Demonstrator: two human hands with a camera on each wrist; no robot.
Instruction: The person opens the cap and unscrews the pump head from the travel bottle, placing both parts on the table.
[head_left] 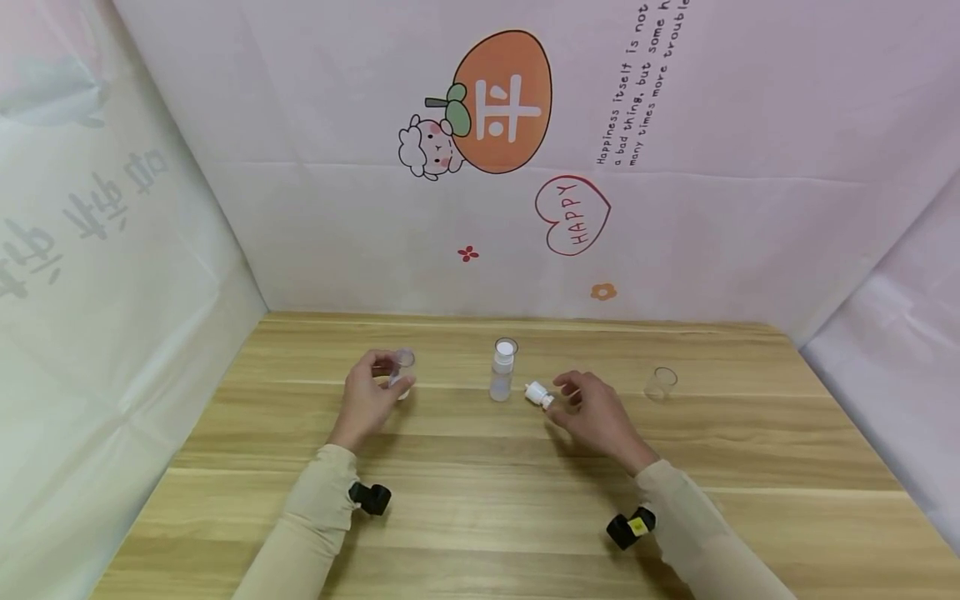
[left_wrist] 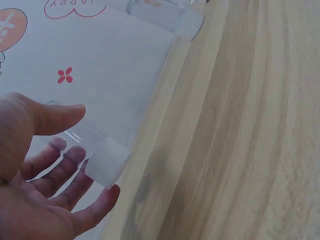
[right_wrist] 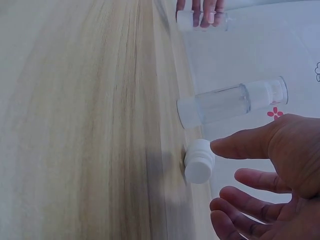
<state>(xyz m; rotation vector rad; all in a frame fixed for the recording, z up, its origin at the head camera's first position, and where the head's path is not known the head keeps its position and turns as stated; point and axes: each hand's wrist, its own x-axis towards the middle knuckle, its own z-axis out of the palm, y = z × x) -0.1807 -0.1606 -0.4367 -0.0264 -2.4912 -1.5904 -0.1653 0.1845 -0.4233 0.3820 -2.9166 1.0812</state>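
My left hand (head_left: 372,392) is curved around a clear bottle (left_wrist: 106,161) with a white base, thumb on the near side and fingers on the far side. The bottle stands upright at the left of the table. My right hand (head_left: 596,412) is beside a small white pump head (head_left: 538,395) lying on its side. In the right wrist view its thumb tip is at the pump head (right_wrist: 199,165), and the other fingers (right_wrist: 245,205) are spread and loosely bent. Between the hands a second clear bottle (head_left: 501,379), with a white collar, stands upright.
A clear open-topped cap (head_left: 660,384) stands on the wooden table (head_left: 480,500) to the right of my right hand. A white printed sheet (head_left: 337,233) rises behind the table's far edge, with more sheets at both sides.
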